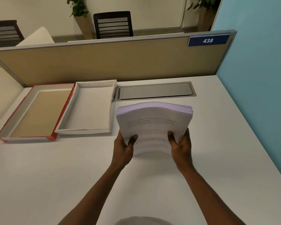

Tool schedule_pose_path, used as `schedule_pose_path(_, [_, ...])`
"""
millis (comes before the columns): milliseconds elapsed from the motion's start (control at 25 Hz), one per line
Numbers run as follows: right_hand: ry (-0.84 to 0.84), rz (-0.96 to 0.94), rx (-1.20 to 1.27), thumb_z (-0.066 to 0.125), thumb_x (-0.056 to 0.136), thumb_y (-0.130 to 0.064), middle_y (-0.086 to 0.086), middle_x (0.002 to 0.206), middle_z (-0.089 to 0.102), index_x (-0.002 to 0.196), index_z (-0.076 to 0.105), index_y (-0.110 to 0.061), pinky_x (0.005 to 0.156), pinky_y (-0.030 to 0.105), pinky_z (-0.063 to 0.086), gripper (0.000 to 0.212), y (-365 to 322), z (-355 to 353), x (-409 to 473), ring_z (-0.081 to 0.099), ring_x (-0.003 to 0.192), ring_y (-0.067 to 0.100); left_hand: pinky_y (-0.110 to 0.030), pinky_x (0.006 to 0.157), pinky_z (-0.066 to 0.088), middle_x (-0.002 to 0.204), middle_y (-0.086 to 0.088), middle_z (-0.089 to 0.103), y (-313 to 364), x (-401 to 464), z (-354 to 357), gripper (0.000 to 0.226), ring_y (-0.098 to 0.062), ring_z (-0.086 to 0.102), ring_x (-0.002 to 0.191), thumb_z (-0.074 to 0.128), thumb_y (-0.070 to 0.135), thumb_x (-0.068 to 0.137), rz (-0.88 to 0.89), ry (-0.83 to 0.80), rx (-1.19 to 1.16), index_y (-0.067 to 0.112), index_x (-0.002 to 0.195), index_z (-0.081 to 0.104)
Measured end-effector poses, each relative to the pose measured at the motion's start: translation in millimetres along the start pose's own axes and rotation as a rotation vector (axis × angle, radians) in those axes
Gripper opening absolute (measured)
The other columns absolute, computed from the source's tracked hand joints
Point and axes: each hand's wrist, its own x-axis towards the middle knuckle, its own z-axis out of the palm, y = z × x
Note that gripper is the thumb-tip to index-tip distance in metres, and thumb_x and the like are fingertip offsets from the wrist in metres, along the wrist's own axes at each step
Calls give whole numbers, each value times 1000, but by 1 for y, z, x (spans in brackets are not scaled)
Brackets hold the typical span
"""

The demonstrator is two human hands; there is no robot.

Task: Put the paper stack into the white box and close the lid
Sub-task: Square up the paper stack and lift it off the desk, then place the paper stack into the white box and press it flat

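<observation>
Both hands, left [122,147] and right [182,146], clamp the near edge of the stack [153,120], held above the desk [55,176] just right of the open box [109,111]; thick, floppy, likely heavy, needs support underneath.

Two bare forearms rose from the bottom of the frame, no sleeves showed, left hand [123,147], right hand [181,146], no rings, no watch.

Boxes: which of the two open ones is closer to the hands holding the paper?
The white box, right beside the paper. The red-edged one lies farther left.
</observation>
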Motion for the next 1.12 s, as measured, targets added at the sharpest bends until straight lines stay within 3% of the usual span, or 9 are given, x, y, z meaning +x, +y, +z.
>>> schedule_pose_path(200, [-26, -70, -78, 64, 88, -34, -30, 112, 61, 124, 43, -57, 78, 10, 53, 48, 3, -4, -10, 60, 109, -2, -29, 87, 62, 113, 20, 70, -9, -8, -5, 43, -10, 67, 109, 64, 29, 90, -4, 0, -5, 19, 130, 57])
schedule_pose_path(320, [-115, -69, -201, 69, 86, -30, -19, 115, 63, 120, 44, -55, 78, 5, 51, 50, 14, -22, -9, 60, 107, -3, -26, 87, 61, 115, 18, 72, -10, -5, -12, 38, -10, 69, 108, 67, 27, 91, 0, -20, 10, 24, 128, 61])
schedule_pose_path(400, [-145, -53, -294, 70, 89, -24, -11, 113, 66, 115, 46, -51, 77, 4, 51, 45, 21, -30, -5, 63, 104, 3, -21, 88, 59, 117, 20, 72, -10, -6, -18, 35, -8, 69, 109, 66, 20, 95, 9, -38, 28, 37, 125, 62])
schedule_pose_path(480, [-127, -72, -371, 67, 92, -19, -10, 109, 66, 114, 48, -43, 75, 1, 48, 39, 23, -33, -1, 65, 99, 9, -15, 87, 56, 114, 28, 71, -8, -9, -21, 47, -2, 68, 107, 64, 13, 96, 24, -40, 66, 55, 118, 60])
schedule_pose_path(560, [-99, -115, -412, 67, 92, -18, -15, 105, 64, 114, 46, -49, 73, -1, 46, 43, 21, -32, -1, 64, 94, 1, -11, 84, 55, 110, 32, 71, -7, -9, -21, 54, 1, 68, 104, 64, 13, 94, 35, -26, 100, 63, 113, 59])
schedule_pose_path(680, [-118, -137, -401, 64, 93, -22, -23, 105, 62, 113, 43, -64, 72, -1, 47, 51, 23, -31, -7, 63, 97, -8, -13, 84, 55, 111, 29, 71, -13, -12, -24, 48, -2, 68, 104, 62, 18, 92, 53, -11, 100, 61, 114, 59])
schedule_pose_path(920, [-162, -136, -452, 52, 96, -34, -3, 121, 63, 132, 39, -33, 80, 14, 52, 38, 36, -29, -15, 62, 101, 13, -11, 83, 54, 117, 31, 68, -15, -14, -27, 45, 1, 66, 109, 55, 20, 99, 62, -73, 117, 58, 122, 53])
schedule_pose_path(1040, [-165, -155, -472, 52, 95, -33, 3, 120, 66, 128, 43, -21, 80, 25, 58, 37, 33, -30, -11, 66, 97, 18, -11, 81, 55, 116, 34, 68, -10, -11, -31, 44, 3, 67, 106, 56, 16, 100, 79, -98, 157, 53, 123, 53])
schedule_pose_path(1120, [-168, -136, -470, 53, 93, -36, -1, 113, 68, 120, 45, -25, 75, 26, 60, 30, 29, -27, -11, 69, 90, 15, -14, 81, 56, 115, 29, 71, -8, -13, -38, 39, -2, 69, 104, 57, 14, 99, 94, -85, 146, 44, 124, 57])
